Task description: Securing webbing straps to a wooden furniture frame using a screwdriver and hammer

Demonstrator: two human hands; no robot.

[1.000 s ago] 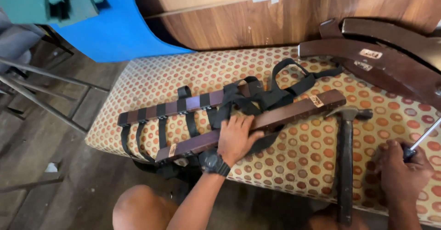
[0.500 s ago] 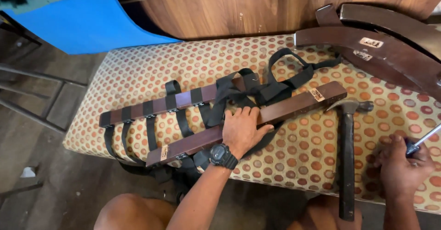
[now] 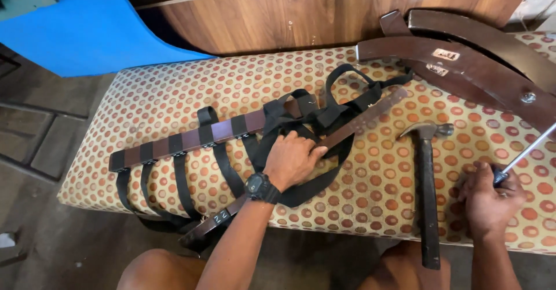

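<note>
On the dotted orange cushion [image 3: 174,93], two dark wooden slats [image 3: 214,132] laced with black webbing straps [image 3: 341,101] lie at centre, with one claw hammer [image 3: 427,191] at 4 o'clock and two curved brown wooden rails [image 3: 463,64] at 2 o'clock. The left hand [image 3: 292,159] presses flat, fingers spread, on the nearer slat; the right hand [image 3: 489,200] is closed round one metal-shafted screwdriver [image 3: 521,158]. Since a second ago, the left hand has stayed on the slat.

Two dark brown wooden slats [image 3: 324,139] joined by black webbing straps [image 3: 272,133] lie slantwise across a dotted upholstered bench, the nearer slat overhanging its front edge, while a metal-shafted screwdriver [image 3: 524,154] angles up from the bench's right end.
</note>
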